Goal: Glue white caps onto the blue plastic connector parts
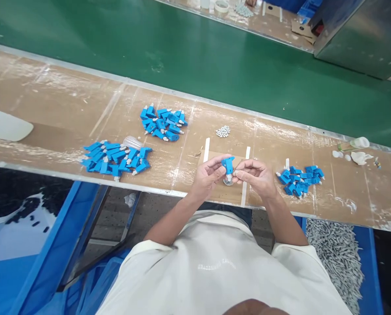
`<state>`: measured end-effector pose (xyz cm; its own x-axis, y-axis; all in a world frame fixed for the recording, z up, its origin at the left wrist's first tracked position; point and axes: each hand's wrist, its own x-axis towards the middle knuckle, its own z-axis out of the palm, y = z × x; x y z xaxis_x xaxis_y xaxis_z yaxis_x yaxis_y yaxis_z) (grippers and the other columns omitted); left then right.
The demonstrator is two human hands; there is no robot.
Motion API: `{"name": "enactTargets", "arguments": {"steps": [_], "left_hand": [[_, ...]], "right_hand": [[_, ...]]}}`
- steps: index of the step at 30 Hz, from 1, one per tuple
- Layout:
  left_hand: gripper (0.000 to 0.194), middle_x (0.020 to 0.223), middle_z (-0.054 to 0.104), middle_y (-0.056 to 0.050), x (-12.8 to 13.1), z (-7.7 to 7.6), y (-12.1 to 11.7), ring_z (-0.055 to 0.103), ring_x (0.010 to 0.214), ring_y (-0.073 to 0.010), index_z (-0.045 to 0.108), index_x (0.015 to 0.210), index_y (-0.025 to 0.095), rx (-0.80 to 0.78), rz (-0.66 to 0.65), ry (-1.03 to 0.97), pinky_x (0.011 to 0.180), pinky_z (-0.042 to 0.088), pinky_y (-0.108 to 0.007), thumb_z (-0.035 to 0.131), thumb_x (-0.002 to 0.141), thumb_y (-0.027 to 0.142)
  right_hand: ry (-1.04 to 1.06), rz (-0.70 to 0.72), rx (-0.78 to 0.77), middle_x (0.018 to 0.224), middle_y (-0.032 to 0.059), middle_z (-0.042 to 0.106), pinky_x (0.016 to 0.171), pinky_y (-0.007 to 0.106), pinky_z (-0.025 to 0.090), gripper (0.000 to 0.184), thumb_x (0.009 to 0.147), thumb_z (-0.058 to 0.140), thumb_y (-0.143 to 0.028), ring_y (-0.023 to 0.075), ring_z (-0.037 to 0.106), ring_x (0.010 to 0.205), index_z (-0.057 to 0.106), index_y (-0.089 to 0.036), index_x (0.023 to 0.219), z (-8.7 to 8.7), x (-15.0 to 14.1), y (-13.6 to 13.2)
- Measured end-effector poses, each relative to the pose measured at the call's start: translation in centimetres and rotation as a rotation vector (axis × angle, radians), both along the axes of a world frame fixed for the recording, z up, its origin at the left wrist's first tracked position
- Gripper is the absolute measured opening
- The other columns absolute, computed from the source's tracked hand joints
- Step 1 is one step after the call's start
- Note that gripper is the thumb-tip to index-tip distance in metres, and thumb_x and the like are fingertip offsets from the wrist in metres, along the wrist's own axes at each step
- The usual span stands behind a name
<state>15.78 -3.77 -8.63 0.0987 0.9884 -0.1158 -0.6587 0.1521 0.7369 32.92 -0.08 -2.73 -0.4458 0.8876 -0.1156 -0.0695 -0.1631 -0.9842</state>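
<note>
My left hand (209, 176) is closed around a small blue plastic part (227, 165) with a whitish tip pointing down. Close against that part, my right hand (255, 176) pinches with thumb and forefinger; what sits between those fingertips is too small to name. Directly below the blue part there is a clear round piece (228, 181), partly covered. A little heap of silvery small pieces (223, 131) lies beyond my hands. To the right is a pile of similar blue parts (300, 180).
Two more piles of blue parts, a far one (164, 123) and a near one (114, 158), lie left, with a clear plastic cup (132, 143). A bottle (353, 144) lies at right. Below the table's edge stands a blue bin of grey pieces (335, 258). Beyond runs a green belt (195, 57).
</note>
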Motion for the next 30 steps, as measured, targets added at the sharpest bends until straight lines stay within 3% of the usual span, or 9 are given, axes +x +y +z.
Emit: {"name": "enactTargets", "arguments": {"steps": [17, 25, 30], "left_hand": [[0.055, 0.094, 0.078, -0.008, -0.3, -0.6, -0.1, 0.073, 0.075, -0.0168, 0.077, 0.12, 0.018, 0.1, 0.129, 0.149, 0.064, 0.061, -0.027, 0.09, 0.076, 0.048], [0.058, 0.108, 0.08, -0.012, 0.0, -1.3, -0.3, 0.077, 0.093, -0.0231, 0.076, 0.124, 0.017, 0.152, 0.253, 0.321, 0.078, 0.064, -0.031, 0.088, 0.078, 0.051], [0.054, 0.1, 0.08, -0.01, -0.1, -0.9, -0.3, 0.077, 0.091, -0.0216, 0.078, 0.12, 0.017, 0.129, 0.242, 0.319, 0.08, 0.063, -0.03, 0.089, 0.078, 0.049]], "right_hand": [[-0.056, -0.123, 0.078, 0.069, -0.0004, 0.067, 0.048, 0.023, 0.058, 0.038, 0.074, 0.09, -0.054, 0.0114, 0.065, 0.056, 0.075, -0.02, 0.079, -0.4, -1.8, -0.9], [-0.251, -0.186, 0.228, 0.082, 0.0014, 0.066, 0.058, 0.027, 0.062, 0.03, 0.082, 0.085, -0.049, 0.012, 0.066, 0.063, 0.076, -0.021, 0.082, -0.5, -1.7, -1.5], [-0.204, -0.155, 0.087, 0.076, 0.0014, 0.069, 0.056, 0.027, 0.062, 0.035, 0.071, 0.092, -0.051, 0.0131, 0.065, 0.06, 0.076, -0.021, 0.076, -0.6, -1.2, -0.8]]}}
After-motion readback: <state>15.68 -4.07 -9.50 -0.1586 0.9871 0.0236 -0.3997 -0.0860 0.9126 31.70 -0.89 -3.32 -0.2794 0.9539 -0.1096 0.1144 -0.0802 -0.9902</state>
